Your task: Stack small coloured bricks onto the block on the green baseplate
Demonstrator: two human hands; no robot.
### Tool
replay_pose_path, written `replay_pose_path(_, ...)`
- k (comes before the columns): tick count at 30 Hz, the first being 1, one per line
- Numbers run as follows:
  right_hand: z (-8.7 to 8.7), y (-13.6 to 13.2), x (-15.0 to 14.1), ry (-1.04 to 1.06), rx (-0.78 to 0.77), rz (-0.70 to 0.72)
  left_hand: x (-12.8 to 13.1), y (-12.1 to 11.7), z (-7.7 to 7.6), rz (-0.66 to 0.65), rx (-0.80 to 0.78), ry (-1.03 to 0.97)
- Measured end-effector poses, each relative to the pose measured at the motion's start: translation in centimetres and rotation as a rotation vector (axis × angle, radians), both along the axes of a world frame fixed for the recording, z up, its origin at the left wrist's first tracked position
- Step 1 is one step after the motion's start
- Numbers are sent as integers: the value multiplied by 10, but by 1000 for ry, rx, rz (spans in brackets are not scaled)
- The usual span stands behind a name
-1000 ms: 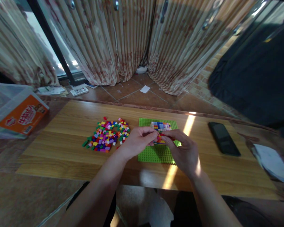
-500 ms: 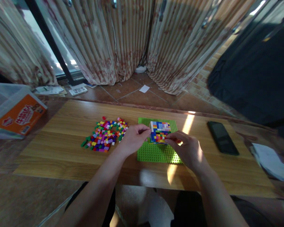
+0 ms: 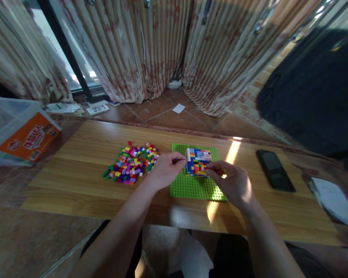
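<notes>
A low block of toy bricks in many colours (image 3: 199, 157) sits on a green studded baseplate (image 3: 188, 189). At the block's left side is my left hand (image 3: 167, 170), thumb and forefinger pinched together. What lies in that pinch, if anything, is too small to make out. My right hand (image 3: 230, 179) reaches in from the right, its fingers closed at the tips against the block's right front part. Red and yellow bricks show beside those fingertips, but whether one is held cannot be told. Loose small bricks (image 3: 133, 164) lie spread to the left of my left hand.
A black phone (image 3: 275, 170) lies at the right of the wooden table (image 3: 75, 185). Beyond that end are white papers (image 3: 335, 199). To the left stands a clear plastic box (image 3: 17, 129) with an orange label. Curtains (image 3: 127, 50) hang behind.
The whole view has shifted slightly, so the bricks and table appear a little further right. Both hands keep nearly the same place at the brick block, with their fingers still pinched.
</notes>
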State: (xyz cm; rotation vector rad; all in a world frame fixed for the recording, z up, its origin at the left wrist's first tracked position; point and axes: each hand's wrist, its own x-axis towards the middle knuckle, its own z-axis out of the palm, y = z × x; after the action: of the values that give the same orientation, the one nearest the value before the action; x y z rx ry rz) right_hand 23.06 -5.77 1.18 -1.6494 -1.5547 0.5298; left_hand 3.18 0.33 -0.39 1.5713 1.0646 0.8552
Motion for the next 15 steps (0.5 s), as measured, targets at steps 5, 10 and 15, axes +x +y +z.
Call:
replay_pose_path(5, -2, 2, 1, 114, -29, -22, 0, 0, 1, 5, 18, 30)
replay_pose_path(10, -3, 4, -2, 162, -49, -71, 1, -1, 2, 5, 17, 39)
replay_pose_path(15, -8, 5, -2, 263, -65, -75, 1, -2, 3, -9, -2, 52)
